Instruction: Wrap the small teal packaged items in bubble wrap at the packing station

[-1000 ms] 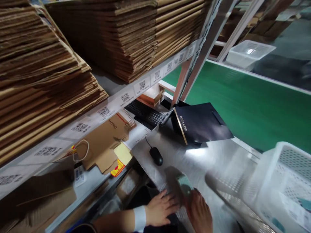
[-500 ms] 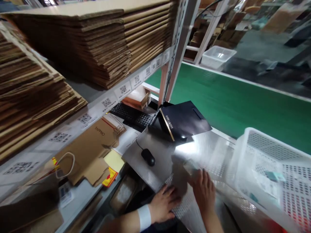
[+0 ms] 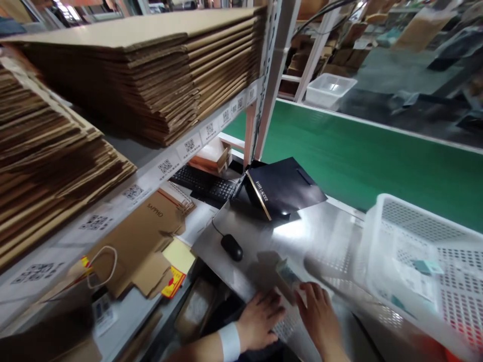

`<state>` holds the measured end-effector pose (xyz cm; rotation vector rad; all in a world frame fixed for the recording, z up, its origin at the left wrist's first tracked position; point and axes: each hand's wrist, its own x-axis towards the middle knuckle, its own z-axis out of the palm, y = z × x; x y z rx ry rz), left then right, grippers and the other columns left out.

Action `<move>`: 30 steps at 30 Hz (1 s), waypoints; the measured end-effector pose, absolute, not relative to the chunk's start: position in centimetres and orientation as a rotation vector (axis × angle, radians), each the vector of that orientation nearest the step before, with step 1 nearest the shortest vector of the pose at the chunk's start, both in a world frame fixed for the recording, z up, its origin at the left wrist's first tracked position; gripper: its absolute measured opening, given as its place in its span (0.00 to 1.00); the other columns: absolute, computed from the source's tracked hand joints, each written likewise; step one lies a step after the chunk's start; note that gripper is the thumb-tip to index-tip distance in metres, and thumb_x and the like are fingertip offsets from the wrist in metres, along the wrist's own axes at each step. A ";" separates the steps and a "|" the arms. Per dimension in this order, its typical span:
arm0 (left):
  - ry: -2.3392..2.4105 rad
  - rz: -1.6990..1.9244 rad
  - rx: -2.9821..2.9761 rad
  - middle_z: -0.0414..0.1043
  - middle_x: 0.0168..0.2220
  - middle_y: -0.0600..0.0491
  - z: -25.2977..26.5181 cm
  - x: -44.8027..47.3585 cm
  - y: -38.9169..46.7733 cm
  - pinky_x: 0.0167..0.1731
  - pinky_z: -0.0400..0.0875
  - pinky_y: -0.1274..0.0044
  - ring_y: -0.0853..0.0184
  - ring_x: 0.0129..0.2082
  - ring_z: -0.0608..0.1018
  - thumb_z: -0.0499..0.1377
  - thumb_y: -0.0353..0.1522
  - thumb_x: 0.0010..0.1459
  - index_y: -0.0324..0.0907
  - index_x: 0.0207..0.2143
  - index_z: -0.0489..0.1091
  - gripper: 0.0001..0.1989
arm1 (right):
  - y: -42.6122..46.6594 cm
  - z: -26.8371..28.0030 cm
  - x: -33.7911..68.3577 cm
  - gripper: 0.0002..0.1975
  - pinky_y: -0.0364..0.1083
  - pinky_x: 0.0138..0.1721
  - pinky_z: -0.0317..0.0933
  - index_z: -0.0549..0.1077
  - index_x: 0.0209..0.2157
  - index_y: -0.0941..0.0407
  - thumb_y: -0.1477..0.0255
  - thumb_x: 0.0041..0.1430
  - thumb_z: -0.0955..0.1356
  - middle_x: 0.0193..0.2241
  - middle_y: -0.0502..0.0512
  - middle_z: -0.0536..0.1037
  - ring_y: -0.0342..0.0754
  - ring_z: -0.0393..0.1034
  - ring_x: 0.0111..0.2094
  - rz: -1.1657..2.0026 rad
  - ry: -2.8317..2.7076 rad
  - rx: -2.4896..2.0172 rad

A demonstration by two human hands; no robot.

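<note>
My left hand point(image 3: 261, 322), with a white band at the wrist, lies fingers spread on a sheet of bubble wrap point(image 3: 287, 322) at the near edge of the metal table. To its right is my right hand point(image 3: 319, 317), its fingers apart and slightly bent. By those fingertips a small, pale, boxy item point(image 3: 289, 277) stands tilted; it is blurred, and I cannot tell whether they touch it. A black mouse point(image 3: 231, 247) lies beyond my left hand.
A white perforated basket point(image 3: 381, 241) holding small packets stands on the right. Farther back are a dark Estée Lauder bag point(image 3: 287, 186), a keyboard point(image 3: 206, 182) and a green conveyor belt point(image 3: 339, 146). Stacked flat cartons point(image 3: 162, 85) fill the shelf at left, above a brown Sappho bag point(image 3: 145, 236).
The small boxy item has tilted and shifted slightly left, away from my right hand. That hand's fingers have spread and bent. My left hand stays low on the bubble wrap; the view has shifted slightly.
</note>
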<state>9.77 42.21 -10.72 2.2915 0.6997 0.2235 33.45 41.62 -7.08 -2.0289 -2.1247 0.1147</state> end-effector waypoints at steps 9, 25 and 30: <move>0.428 0.253 2.356 0.62 0.72 0.40 -11.0 7.1 42.3 0.73 0.54 0.55 0.51 0.75 0.59 0.55 0.39 0.75 0.43 0.75 0.52 0.31 | 40.9 -9.0 31.2 0.16 0.53 0.42 0.75 0.77 0.51 0.59 0.75 0.67 0.63 0.46 0.66 0.84 0.59 0.82 0.45 -0.221 -2.280 -2.035; 0.601 0.132 2.435 0.59 0.73 0.42 -9.5 9.4 43.4 0.71 0.58 0.52 0.48 0.74 0.61 0.53 0.50 0.73 0.43 0.72 0.59 0.33 | 47.4 -8.6 36.9 0.22 0.53 0.43 0.72 0.71 0.58 0.63 0.75 0.64 0.69 0.48 0.66 0.82 0.59 0.78 0.44 -0.360 -2.110 -2.210; 0.592 0.170 2.384 0.56 0.75 0.44 -10.3 9.2 42.8 0.72 0.55 0.51 0.50 0.75 0.57 0.54 0.48 0.74 0.47 0.75 0.52 0.34 | 42.1 -7.2 30.5 0.28 0.68 0.58 0.65 0.64 0.64 0.70 0.65 0.71 0.61 0.63 0.85 0.69 0.76 0.65 0.64 -0.653 -2.042 -2.015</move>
